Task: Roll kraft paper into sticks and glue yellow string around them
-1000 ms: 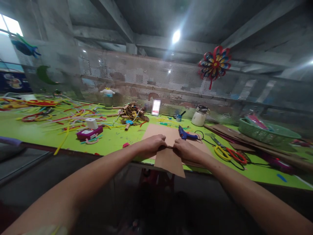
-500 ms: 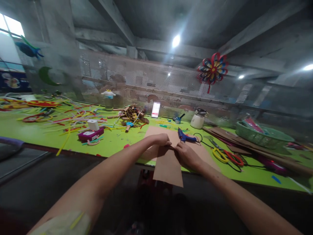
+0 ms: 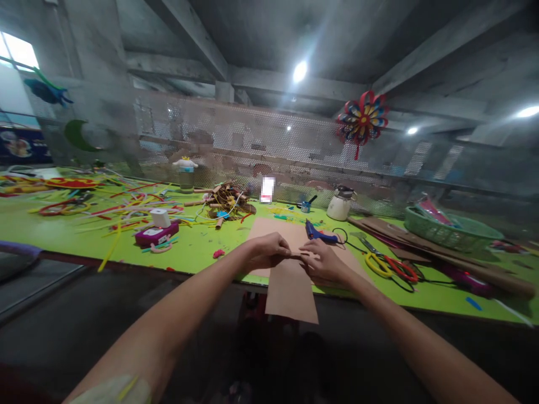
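Observation:
A brown sheet of craft paper (image 3: 292, 289) hangs over the front edge of the green table (image 3: 197, 241). My left hand (image 3: 269, 251) and my right hand (image 3: 324, 261) meet at its top edge, fingers curled and pinching it from either side. A larger brown sheet (image 3: 273, 227) lies flat under and behind my hands. A blue glue gun (image 3: 316, 232) rests just beyond my right hand.
Yellow and red scissors (image 3: 389, 266) lie right of my hand, with cardboard strips (image 3: 421, 241) and a green basket (image 3: 452, 230) further right. A white kettle (image 3: 340, 205), a scrap pile (image 3: 227, 203), a magenta box (image 3: 155, 233) and coloured strips (image 3: 109, 207) cover the left.
My hands have shifted slightly along the paper's top edge and stay pinched on it. The hanging sheet has barely moved; the view has drifted a little.

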`<act>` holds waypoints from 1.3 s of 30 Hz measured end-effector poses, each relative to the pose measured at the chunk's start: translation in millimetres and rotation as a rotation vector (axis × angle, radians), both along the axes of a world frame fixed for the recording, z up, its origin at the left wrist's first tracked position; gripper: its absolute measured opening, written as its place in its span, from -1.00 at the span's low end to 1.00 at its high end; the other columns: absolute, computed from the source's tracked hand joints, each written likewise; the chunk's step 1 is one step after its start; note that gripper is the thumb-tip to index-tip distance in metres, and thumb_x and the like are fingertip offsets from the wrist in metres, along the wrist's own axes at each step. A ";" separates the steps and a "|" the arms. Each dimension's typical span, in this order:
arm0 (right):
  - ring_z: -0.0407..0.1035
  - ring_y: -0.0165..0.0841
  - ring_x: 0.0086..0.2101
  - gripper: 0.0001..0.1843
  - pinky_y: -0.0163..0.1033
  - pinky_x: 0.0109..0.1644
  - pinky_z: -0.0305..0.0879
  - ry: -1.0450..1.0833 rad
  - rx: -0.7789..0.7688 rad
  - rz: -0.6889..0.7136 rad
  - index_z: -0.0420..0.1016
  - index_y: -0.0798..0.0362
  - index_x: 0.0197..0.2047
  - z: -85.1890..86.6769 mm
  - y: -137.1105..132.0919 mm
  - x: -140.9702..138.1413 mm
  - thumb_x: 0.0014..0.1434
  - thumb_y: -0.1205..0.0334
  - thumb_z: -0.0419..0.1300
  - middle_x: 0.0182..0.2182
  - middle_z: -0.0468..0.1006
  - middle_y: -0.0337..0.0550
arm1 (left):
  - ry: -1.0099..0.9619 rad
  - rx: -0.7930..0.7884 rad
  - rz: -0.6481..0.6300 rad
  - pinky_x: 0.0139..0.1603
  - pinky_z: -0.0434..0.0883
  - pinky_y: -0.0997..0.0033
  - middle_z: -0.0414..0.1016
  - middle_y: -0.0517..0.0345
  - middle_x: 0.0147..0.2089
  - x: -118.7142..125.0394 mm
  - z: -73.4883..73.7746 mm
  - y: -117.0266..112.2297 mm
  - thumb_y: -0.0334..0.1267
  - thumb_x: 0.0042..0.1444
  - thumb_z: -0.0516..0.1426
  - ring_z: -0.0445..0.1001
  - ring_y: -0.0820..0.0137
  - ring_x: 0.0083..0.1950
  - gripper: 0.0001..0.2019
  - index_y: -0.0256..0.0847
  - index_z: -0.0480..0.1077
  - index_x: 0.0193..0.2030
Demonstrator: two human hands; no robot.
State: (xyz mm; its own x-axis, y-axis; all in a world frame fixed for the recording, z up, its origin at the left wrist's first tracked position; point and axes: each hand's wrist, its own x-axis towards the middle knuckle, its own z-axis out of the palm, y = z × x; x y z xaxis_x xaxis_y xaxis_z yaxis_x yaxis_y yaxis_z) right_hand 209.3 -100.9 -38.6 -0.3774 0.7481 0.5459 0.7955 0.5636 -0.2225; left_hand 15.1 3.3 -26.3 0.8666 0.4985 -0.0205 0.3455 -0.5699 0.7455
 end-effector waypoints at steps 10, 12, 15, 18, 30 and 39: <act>0.13 -0.46 -0.57 -0.61 -0.33 -0.49 0.06 0.302 -0.581 0.177 0.47 0.17 -0.55 5.6 24.4 10.6 -0.04 -0.04 0.19 -0.63 0.33 -0.22 | -0.083 0.060 -0.047 -0.40 0.20 0.51 0.43 0.10 -0.43 3.5 -0.2 -11.7 -0.15 -0.01 0.14 0.27 0.48 -0.43 -0.71 -0.41 0.48 -0.32; 0.15 -0.44 -0.56 -0.62 -0.30 -0.48 0.07 0.422 -0.622 0.177 0.48 0.17 -0.56 5.7 21.0 7.5 -0.13 -0.04 0.26 -0.63 0.34 -0.21 | -0.082 0.085 -0.039 -0.40 0.20 0.51 0.45 0.08 -0.42 2.7 0.2 -14.2 -0.16 0.00 0.13 0.29 0.48 -0.42 -0.71 -0.41 0.48 -0.31; 0.18 -0.43 -0.55 -0.67 -0.28 -0.45 0.09 0.632 -0.699 0.191 0.48 0.17 -0.57 4.6 12.9 -0.4 -0.20 0.03 0.33 -0.62 0.35 -0.21 | -0.086 0.127 -0.037 -0.38 0.22 0.51 0.47 0.06 -0.38 0.3 1.4 -16.4 -0.18 0.01 0.13 0.32 0.46 -0.39 -0.73 -0.40 0.49 -0.31; 0.19 -0.45 -0.54 -0.73 -0.29 -0.42 0.11 0.852 -0.765 0.260 0.46 0.15 -0.55 1.0 6.0 -7.4 -0.21 0.12 0.35 -0.61 0.32 -0.25 | -0.091 0.179 -0.048 -0.35 0.24 0.51 0.50 0.03 -0.34 -1.6 1.5 -16.1 -0.21 0.05 0.11 0.34 0.45 -0.37 -0.74 -0.40 0.49 -0.28; 0.16 -0.48 -0.56 -0.72 -0.31 -0.45 0.09 0.814 -0.786 0.226 0.48 0.18 -0.56 -0.8 11.0 -3.2 -0.24 0.12 0.36 -0.63 0.31 -0.28 | -0.022 0.529 0.007 -0.34 0.20 0.56 0.45 0.05 -0.33 -3.6 -11.0 -7.5 -0.23 0.07 0.09 0.33 0.44 -0.32 -0.77 -0.25 0.52 -0.23; 0.21 -0.45 -0.53 -0.70 -0.30 -0.42 0.12 0.836 -0.812 0.211 0.48 0.18 -0.56 3.7 11.8 -4.9 -0.29 0.12 0.38 -0.61 0.36 -0.24 | 0.009 0.461 -0.013 -0.39 0.20 0.58 0.50 0.08 -0.35 -8.4 -6.6 -3.3 -0.29 0.02 0.10 0.33 0.48 -0.40 -0.79 -0.31 0.50 -0.25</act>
